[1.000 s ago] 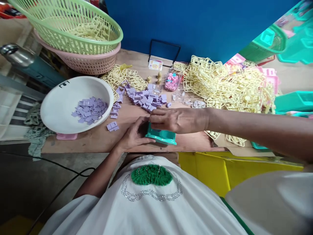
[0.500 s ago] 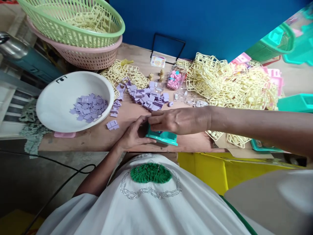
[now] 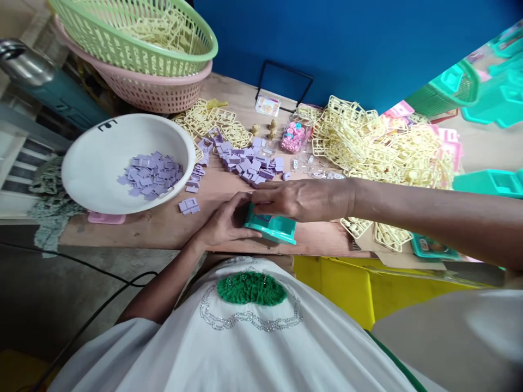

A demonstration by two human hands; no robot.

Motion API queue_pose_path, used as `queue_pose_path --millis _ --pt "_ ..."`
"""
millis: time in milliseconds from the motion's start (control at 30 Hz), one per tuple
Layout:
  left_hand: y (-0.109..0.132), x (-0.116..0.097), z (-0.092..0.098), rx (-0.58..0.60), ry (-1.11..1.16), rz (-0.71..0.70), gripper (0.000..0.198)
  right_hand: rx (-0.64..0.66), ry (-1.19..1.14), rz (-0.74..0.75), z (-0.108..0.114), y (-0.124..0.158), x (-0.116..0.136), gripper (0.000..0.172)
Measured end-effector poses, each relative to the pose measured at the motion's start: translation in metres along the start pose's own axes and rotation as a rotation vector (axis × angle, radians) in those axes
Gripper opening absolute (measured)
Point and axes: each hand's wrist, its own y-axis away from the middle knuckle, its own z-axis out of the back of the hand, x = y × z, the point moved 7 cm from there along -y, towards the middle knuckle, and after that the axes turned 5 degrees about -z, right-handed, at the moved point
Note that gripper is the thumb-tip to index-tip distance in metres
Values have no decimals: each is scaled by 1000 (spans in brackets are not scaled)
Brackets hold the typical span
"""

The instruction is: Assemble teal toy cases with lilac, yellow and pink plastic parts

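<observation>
Near the table's front edge sits a teal plastic tray-like box [image 3: 281, 230], tilted a little. My left hand [image 3: 224, 222] grips its left end, thumb along the near side. Over the box's far left part, my right hand [image 3: 292, 200] has its fingers bent down and pressed together; a bit of purple shows beneath them, but what they hold is hidden. Beyond my hands lies a heap of purple plastic pieces [image 3: 247, 162]. One purple piece [image 3: 189, 206] rests apart, left of my left hand.
A white bowl [image 3: 90, 163] with purple pieces stands left, below stacked green [image 3: 163, 65] and pink baskets [image 3: 151, 92]. Cream plastic frames [image 3: 368, 141] pile up at right. A clear box of pink parts [image 3: 295, 136] stands at the back, before a blue panel [image 3: 347, 49].
The view has shifted slightly. Both hands stay at the teal box, with the right fingers moved a little and slightly more of the box's inside showing.
</observation>
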Motion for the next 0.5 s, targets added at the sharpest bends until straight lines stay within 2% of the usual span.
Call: queue_pose_path --millis 100,267,500 --pt "1 4 -3 78 5 -7 77 33 -12 -8 1 -3 -2 30" --pt "4 13 0 85 15 9 73 40 -21 4 -4 -8 -5 29" --pt "5 9 -2 90 44 16 81 -127 206 18 -17 5 -2 36"
